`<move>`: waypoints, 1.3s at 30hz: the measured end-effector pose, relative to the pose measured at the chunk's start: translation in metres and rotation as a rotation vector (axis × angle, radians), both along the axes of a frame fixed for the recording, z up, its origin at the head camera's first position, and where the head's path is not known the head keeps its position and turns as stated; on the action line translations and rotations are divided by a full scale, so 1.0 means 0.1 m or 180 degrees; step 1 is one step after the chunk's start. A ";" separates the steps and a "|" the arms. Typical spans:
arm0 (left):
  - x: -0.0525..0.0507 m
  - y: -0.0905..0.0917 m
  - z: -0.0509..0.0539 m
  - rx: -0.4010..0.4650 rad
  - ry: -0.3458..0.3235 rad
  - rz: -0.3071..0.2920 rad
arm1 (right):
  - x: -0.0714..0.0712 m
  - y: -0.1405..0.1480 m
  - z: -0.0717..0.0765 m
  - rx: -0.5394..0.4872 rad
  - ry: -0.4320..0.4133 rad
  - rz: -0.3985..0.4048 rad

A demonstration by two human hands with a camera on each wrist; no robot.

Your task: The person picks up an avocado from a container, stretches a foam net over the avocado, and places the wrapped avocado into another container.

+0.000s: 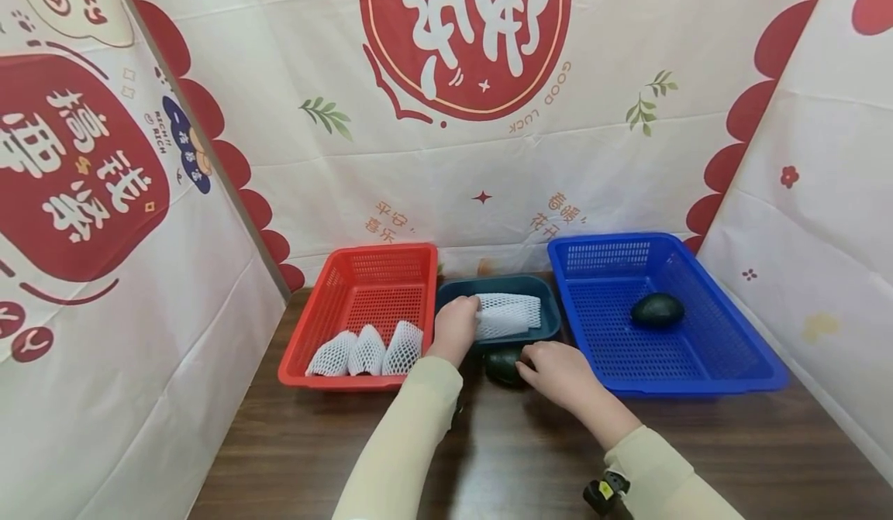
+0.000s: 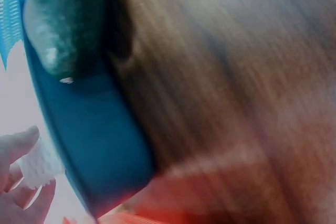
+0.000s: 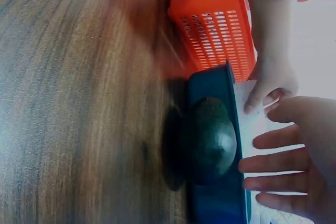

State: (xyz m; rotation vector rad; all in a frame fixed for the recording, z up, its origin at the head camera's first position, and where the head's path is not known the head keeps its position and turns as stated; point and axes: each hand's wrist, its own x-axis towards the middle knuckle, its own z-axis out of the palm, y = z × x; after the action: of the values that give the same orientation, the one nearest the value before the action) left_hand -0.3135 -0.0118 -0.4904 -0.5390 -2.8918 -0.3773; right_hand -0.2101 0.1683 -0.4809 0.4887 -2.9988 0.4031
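Observation:
My left hand [image 1: 456, 325] reaches over the teal tray [image 1: 448, 288]. Its thumb and fingers pinch the end of a white foam net sleeve [image 2: 39, 163]; more white foam net [image 1: 512, 315] lies in the tray. A dark green avocado [image 1: 504, 366] rests on the wooden table just in front of the tray. Beside it is my right hand [image 1: 561, 373]. In the right wrist view, that hand's fingers [image 3: 278, 160] are spread and extended near the avocado, and they hold nothing.
At the left stands a red basket [image 1: 425, 268] with several foam-sleeved fruits [image 1: 367, 352] along its front. A blue basket [image 1: 593, 357] stands at the right and contains one avocado [image 1: 657, 311]. Printed cloth walls enclose the table at the back and sides.

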 end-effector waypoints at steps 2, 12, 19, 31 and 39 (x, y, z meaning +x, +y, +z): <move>0.01 0.00 0.07 0.0053 -0.0018 -0.0029 | 0.00 0.02 0.03 -0.0083 0.0126 0.0002; 0.18 -0.03 0.28 -0.0028 0.0073 -0.0175 | 0.00 0.09 0.04 -0.0418 0.1089 0.0194; 0.35 -0.07 0.40 -0.0203 0.0237 -0.0169 | -0.03 0.14 0.00 -0.0536 0.1796 0.0441; 0.66 -0.21 0.49 0.0108 0.0357 -0.0537 | 0.01 0.13 0.01 -0.0450 0.1420 0.0638; 0.75 -0.36 0.47 0.0545 0.0088 -0.0700 | 0.05 0.11 0.00 -0.0741 0.1435 0.0845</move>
State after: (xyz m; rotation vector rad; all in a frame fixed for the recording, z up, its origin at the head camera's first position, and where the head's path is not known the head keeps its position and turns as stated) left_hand -0.2382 -0.0475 -0.4437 -0.8264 -2.7459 -0.6364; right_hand -0.2052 0.1789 -0.4810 0.8299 -2.4261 0.5647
